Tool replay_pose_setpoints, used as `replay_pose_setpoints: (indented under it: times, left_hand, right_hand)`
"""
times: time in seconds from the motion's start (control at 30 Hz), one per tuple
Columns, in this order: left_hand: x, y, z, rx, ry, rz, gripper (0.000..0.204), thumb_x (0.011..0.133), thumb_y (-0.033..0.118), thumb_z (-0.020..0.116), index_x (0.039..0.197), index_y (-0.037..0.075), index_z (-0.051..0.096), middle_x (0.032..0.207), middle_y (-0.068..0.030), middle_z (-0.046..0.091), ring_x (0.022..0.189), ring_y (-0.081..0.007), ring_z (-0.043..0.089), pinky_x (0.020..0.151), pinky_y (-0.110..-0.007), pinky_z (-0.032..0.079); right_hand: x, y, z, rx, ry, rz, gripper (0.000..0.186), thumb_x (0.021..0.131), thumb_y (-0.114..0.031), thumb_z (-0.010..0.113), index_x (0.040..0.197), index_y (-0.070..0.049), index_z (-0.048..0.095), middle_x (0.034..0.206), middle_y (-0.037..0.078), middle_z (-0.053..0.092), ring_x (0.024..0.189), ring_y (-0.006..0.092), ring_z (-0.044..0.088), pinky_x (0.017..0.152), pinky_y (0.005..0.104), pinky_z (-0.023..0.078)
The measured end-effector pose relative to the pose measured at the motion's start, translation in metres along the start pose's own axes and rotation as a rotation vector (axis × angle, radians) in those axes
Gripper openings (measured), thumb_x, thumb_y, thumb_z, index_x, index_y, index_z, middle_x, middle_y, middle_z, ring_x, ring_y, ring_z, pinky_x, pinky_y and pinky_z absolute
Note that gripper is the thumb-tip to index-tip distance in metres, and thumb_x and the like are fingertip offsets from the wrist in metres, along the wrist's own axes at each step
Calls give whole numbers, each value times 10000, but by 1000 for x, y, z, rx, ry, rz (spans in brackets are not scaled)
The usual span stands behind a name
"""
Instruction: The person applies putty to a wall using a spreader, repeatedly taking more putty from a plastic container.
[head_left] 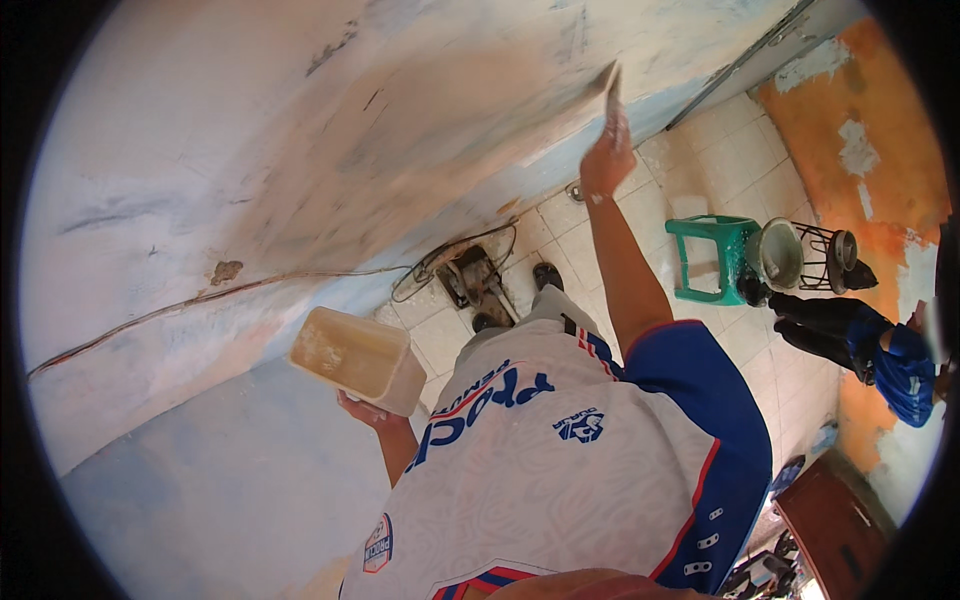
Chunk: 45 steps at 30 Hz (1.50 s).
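Note:
My right hand [610,162], dusted white, is raised to the patchy wall [440,110]. Its fingers are closed round a thin flat tool, apparently a putty knife [613,80], seen almost edge-on with its tip at the wall surface; its handle is hidden in the hand. At lower left, my left hand [366,408] grips a cream rectangular plastic tub [400,378] from beneath. The tub is tilted with its mouth facing up, and pale residue coats the inside.
A cable [250,278] runs along the wall. By my feet lies a dusty dark object [470,278] on the tiled floor [580,240]. To the right are a green plastic stool [712,232], a bucket [778,254], a black metal rack [815,250], another person [900,365] and a brown cabinet [835,530].

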<state>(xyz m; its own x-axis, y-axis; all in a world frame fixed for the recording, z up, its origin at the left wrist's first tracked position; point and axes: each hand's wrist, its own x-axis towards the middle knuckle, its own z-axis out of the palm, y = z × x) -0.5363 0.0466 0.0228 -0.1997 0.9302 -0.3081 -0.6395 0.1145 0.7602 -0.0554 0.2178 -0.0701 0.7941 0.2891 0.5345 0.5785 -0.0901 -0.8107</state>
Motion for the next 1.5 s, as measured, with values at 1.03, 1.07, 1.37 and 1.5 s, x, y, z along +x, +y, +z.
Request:
replay_pose_setpoints:
  times: [1.03,1.07,1.37,1.5]
  left_hand:
    - [-2,34,-43,-208,0,-118,541,977,455,382,1372,100,485,1372,-89,547,1225,-293,537,1019,-469,453]
    - [2,40,-49,-215,15,-119,540,975,454,386,1370,100,487,1375,-90,545,1224,-293,538,1019,-467,453]
    - [8,83,-99,-247,-11,-176,564,958,467,421,1379,98,487,1409,-96,522,1231,-298,531,1029,-461,447]
    - [10,100,-113,-213,48,-214,567,960,468,424,1384,97,482,1410,-101,517,1239,-297,524,1029,-461,446]
  right_hand:
    - [-188,-124,25,-294,-721,-188,670,897,-194,558,1454,84,310,853,145,677,704,292,672,587,449,544]
    - [-201,-130,15,-225,-750,-191,647,894,-198,563,1442,63,338,865,151,681,714,296,675,590,453,545]
    - [-58,-67,-15,-324,-98,195,224,966,-242,488,1026,-46,579,799,246,683,771,476,656,686,549,502]
    - [-5,-73,-3,-291,-32,175,206,895,-182,546,1032,-39,598,922,275,682,843,448,668,742,522,516]
